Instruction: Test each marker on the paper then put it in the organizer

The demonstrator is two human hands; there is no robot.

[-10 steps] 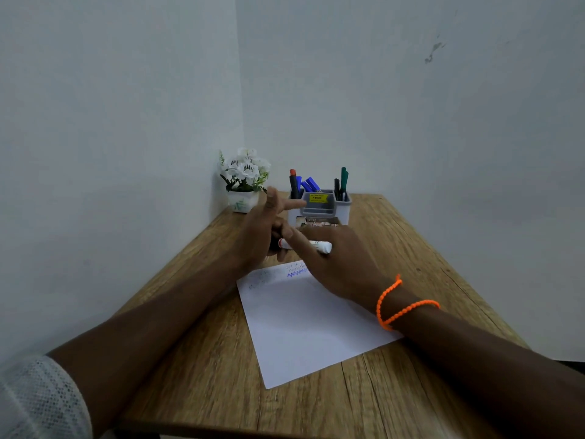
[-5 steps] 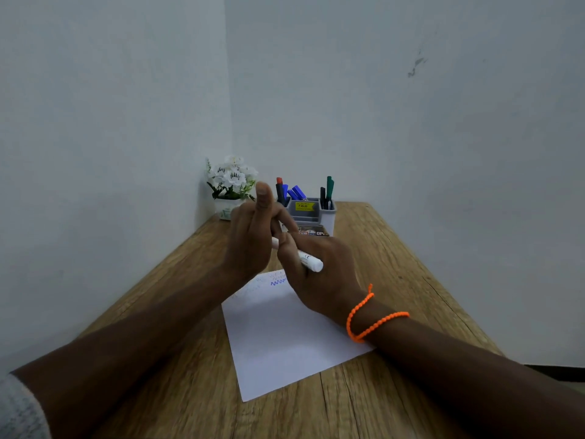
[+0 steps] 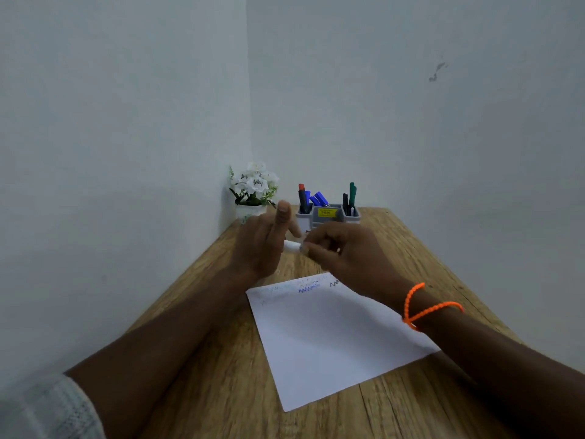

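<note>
I hold a white marker (image 3: 292,246) between both hands, above the table just beyond the paper's far edge. My left hand (image 3: 261,245) holds its left end with the thumb pointing up; that end is hidden in the hand. My right hand (image 3: 345,253), with an orange bracelet on its wrist, grips the marker's right part with curled fingers. The white paper (image 3: 332,331) lies below, with blue and dark zigzag scribbles along its far edge. The grey organizer (image 3: 327,218) stands at the table's back and holds red, blue, black and green markers.
A small pot of white flowers (image 3: 253,191) sits in the back left corner next to the organizer. The wooden table (image 3: 221,391) is bounded by walls on the left and behind. Its right edge runs along open floor.
The marker has turned from slanting to nearly level. My right hand has slid to the right along it, and both hands remain together above the paper's far edge.
</note>
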